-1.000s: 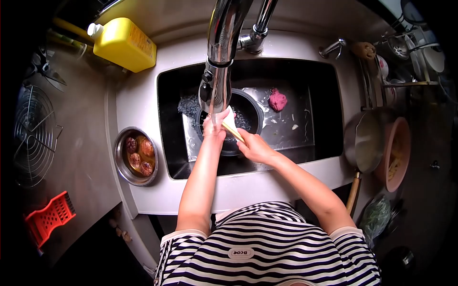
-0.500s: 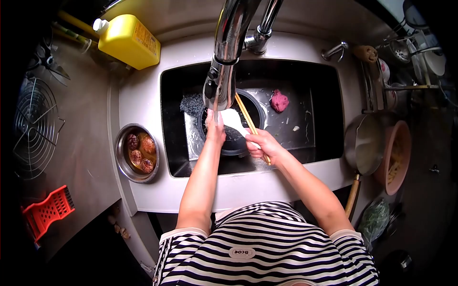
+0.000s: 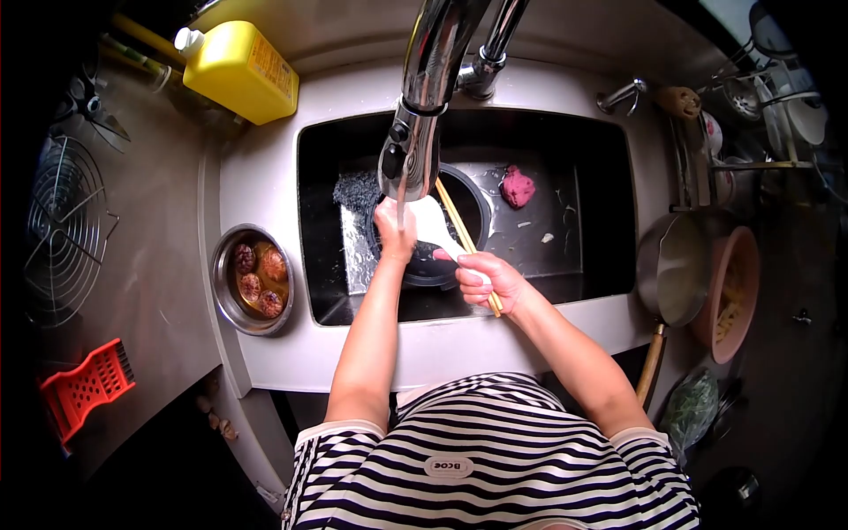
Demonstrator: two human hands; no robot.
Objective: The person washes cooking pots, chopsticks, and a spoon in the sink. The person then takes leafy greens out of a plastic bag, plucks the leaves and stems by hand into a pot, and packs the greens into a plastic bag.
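My right hand point(image 3: 490, 281) is closed around the handle of a white rice paddle point(image 3: 433, 223) and a pair of wooden chopsticks point(image 3: 458, 219), held together. Below the faucet spout point(image 3: 409, 163), my left hand point(image 3: 395, 231) is curled beside the paddle's broad head; what its fingers hold, if anything, is hidden. A thin stream of water seems to fall there. Under both hands a round dark pot point(image 3: 484, 208) sits in the black sink point(image 3: 539, 243).
A pink cloth point(image 3: 518, 186) and a dark mesh scrubber point(image 3: 355, 192) lie in the sink. On the left rim stands a metal bowl point(image 3: 223, 305) with several round brown pieces in liquid. A yellow jug point(image 3: 243, 72) is behind, a saucepan point(image 3: 676, 269) at right.
My left hand has turned and its fingers have curled in more, near the paddle's head. My right hand has shifted slightly right and down, still holding the paddle and chopsticks.
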